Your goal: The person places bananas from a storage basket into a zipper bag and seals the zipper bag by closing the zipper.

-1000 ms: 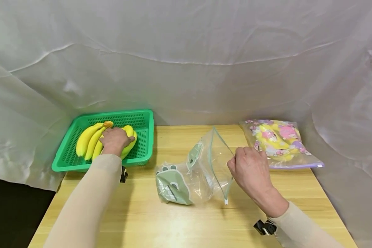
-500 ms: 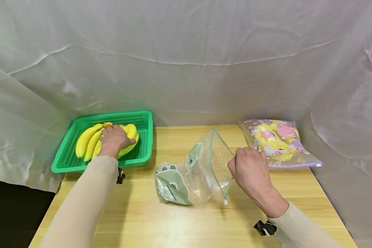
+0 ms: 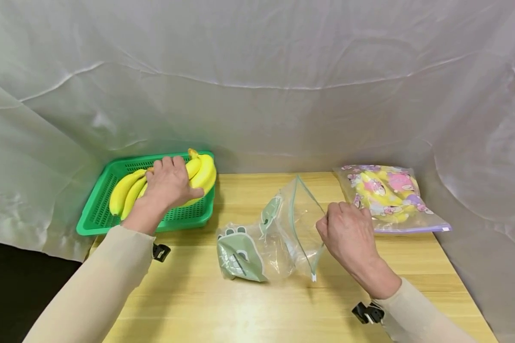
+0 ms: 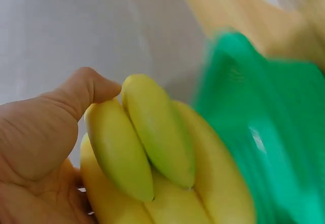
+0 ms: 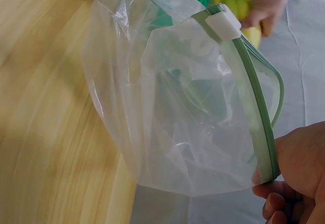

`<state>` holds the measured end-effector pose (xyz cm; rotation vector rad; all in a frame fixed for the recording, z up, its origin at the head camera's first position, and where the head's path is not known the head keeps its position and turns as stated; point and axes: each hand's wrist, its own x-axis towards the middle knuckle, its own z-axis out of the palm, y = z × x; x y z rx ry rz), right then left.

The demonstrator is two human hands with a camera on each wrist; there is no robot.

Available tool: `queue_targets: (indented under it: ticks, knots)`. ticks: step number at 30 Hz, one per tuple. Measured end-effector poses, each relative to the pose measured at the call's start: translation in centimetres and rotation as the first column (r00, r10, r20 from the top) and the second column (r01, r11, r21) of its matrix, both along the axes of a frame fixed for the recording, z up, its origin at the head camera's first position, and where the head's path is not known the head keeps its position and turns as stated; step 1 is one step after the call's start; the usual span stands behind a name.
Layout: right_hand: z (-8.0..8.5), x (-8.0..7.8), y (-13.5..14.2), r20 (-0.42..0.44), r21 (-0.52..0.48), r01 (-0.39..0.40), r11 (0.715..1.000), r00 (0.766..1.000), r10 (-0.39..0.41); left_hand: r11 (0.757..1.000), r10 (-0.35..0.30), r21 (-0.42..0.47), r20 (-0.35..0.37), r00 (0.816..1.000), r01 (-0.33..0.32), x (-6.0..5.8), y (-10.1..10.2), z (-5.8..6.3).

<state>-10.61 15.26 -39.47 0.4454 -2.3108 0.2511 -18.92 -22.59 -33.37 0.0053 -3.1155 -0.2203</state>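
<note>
My left hand (image 3: 167, 183) grips a bunch of yellow bananas (image 3: 205, 174) above the green basket (image 3: 92, 224). In the left wrist view the thumb presses on one banana (image 4: 119, 150) of the bunch, whose tips are greenish. Another bunch of bananas (image 3: 122, 193) lies in the basket, partly behind my left hand. My right hand (image 3: 347, 233) pinches the edge of a clear zip bag (image 3: 279, 252) with green print, and its mouth gapes toward the right. A white slider (image 5: 223, 23) sits on the bag's green zip strip in the right wrist view.
A second zip bag (image 3: 386, 197), with a purple strip and pink print, lies at the back right with yellow things inside. Grey cloth (image 3: 257, 124) hangs behind and at the sides of the wooden table (image 3: 240, 319).
My left hand has lifted one bunch of bananas and moved it up and to the right, toward the basket's right rim. My right hand and the bag stay almost still.
</note>
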Motion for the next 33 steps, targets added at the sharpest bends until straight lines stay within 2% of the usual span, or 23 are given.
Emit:
queue_targets:
  ticks: [5,10,12,15,19,21,23,25,29,33]
  knots:
    - [0.2,-0.1,0.0,0.007,-0.008,-0.007,1.000,1.000,0.007,0.994,-0.105,0.037,-0.050,0.993,0.107,3.4,3.5,3.1]
    - [0.5,-0.2,-0.3,-0.001,0.000,-0.014,1.000,1.000,0.014,0.963,-0.230,0.122,-0.091,0.969,0.240,6.7,6.7,5.2]
    - [0.5,-0.2,-0.3,-0.010,0.001,-0.018,1.000,1.000,0.018,0.945,-0.283,0.140,-0.101,0.954,0.295,8.0,8.1,5.8]
    - [0.6,-0.2,-0.3,-0.016,0.002,-0.021,1.000,1.000,0.021,0.907,-0.376,0.156,-0.120,0.919,0.391,9.9,10.1,6.5]
    - [0.6,0.0,-0.3,0.024,0.012,-0.005,1.000,1.000,0.004,0.855,-0.488,0.149,-0.097,0.867,0.497,11.9,12.3,6.4]
    - [0.6,0.0,-0.2,0.063,0.022,0.015,1.000,0.998,-0.016,0.833,-0.534,0.132,-0.065,0.843,0.537,12.5,13.1,6.1]
    - [0.6,0.1,-0.2,0.093,0.024,0.033,0.999,0.995,-0.035,0.821,-0.561,0.103,-0.029,0.827,0.561,12.7,13.7,5.6]
    - [0.7,0.2,-0.3,0.101,0.025,0.039,0.999,0.994,-0.041,0.819,-0.571,0.075,0.007,0.821,0.569,12.8,14.1,5.1]
    - [0.9,0.4,-0.5,0.062,0.019,0.015,1.000,0.998,-0.017,0.834,-0.551,0.018,0.084,0.831,0.551,12.7,14.5,4.6]
    - [1.1,0.7,-0.7,0.054,0.016,0.008,1.000,0.998,-0.009,0.859,-0.501,-0.048,0.136,0.855,0.510,12.4,14.5,4.3]
